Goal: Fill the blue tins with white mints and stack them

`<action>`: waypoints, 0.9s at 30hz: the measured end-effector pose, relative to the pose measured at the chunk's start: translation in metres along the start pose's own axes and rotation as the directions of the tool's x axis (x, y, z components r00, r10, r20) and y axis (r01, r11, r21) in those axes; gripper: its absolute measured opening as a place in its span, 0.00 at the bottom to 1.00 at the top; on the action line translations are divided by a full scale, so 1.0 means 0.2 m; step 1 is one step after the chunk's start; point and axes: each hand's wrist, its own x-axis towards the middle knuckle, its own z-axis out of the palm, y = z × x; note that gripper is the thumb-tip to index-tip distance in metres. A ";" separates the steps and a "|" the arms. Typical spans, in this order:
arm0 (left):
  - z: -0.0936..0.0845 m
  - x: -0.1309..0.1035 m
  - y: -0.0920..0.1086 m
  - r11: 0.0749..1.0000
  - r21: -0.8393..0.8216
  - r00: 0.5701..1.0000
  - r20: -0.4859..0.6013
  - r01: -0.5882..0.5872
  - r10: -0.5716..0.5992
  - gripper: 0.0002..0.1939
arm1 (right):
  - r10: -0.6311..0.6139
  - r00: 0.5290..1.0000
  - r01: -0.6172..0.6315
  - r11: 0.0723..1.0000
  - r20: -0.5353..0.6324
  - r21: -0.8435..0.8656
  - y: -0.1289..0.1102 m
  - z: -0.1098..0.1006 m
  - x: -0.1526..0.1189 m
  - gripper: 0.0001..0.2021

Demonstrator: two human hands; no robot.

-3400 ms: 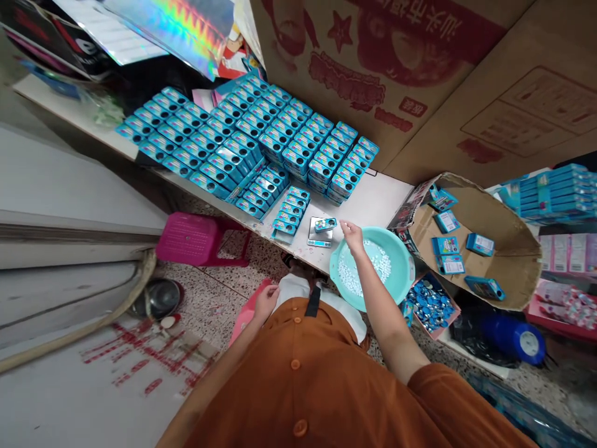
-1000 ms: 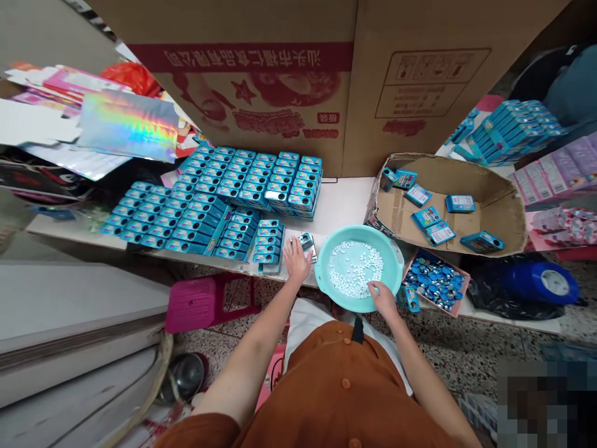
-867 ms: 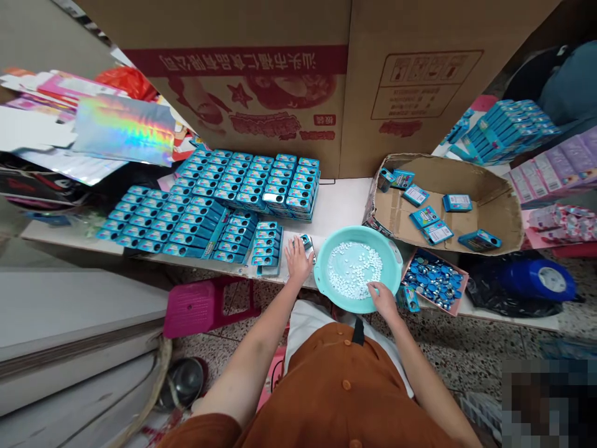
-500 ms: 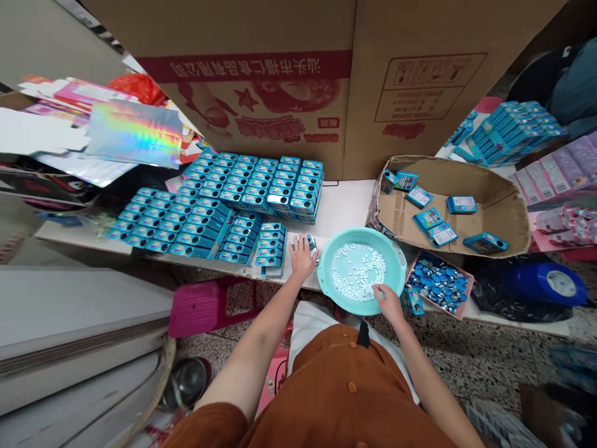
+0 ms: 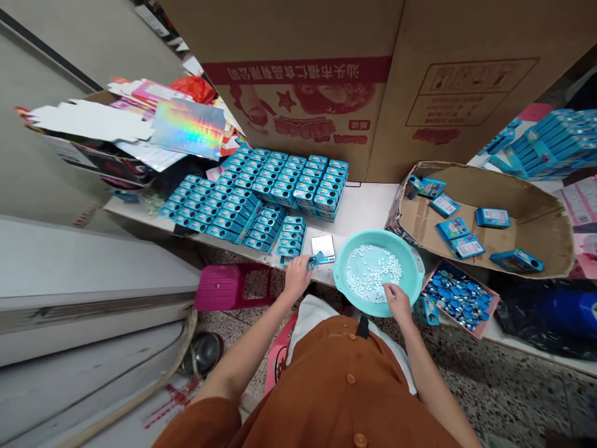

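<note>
My left hand (image 5: 297, 277) is closed around a small blue box (image 5: 315, 260), held at the table's front edge beside a small flat scale (image 5: 323, 246) with a pale, shiny top. To its right stands a turquoise basin (image 5: 413, 283) with many small white pellets (image 5: 368, 292) spread over its bottom. My right hand (image 5: 398, 300) reaches over the basin's near right side, fingertips pinched together low by the pellets. Whatever those fingers hold is hidden. Just left of the scale is a short row of blue boxes (image 5: 291, 235).
Stacked blue boxes (image 5: 280, 180) fill the table's left part. A large carton (image 5: 308, 37) rises behind. On the right are a cut-down cardboard box (image 5: 536, 218) with several blue boxes and a pink tray (image 5: 494, 305) of blue-and-silver discs. A magenta stool (image 5: 219, 286) stands below.
My left hand has come off the scale toward me and now holds a blue box. My right hand stays in the basin. The whole view has shifted, so things appear further right.
</note>
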 end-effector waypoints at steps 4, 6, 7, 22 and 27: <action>-0.08 -0.19 -0.19 0.998 0.038 0.999 0.013 0.040 -0.041 0.21 | -0.022 0.999 0.022 1.000 -0.026 0.016 -0.05 0.06 0.04 0.23; -0.10 -0.21 -0.28 0.997 0.066 0.999 0.019 0.047 -0.049 0.21 | -0.019 0.999 0.020 1.000 -0.038 0.022 -0.09 0.10 0.05 0.24; -0.10 -0.20 -0.32 0.996 0.075 0.999 0.022 0.043 -0.045 0.22 | -0.018 0.999 0.019 0.999 -0.041 0.027 -0.12 0.11 0.05 0.23; -0.10 0.02 -0.65 0.974 -0.011 0.959 0.176 -0.224 0.223 0.19 | 0.042 0.996 -0.038 0.998 -0.080 0.048 -0.54 0.46 -0.06 0.23; -0.11 0.06 -0.68 0.955 -0.001 0.927 0.239 -0.298 0.290 0.19 | 0.048 0.996 -0.044 0.998 -0.076 0.047 -0.68 0.60 -0.08 0.22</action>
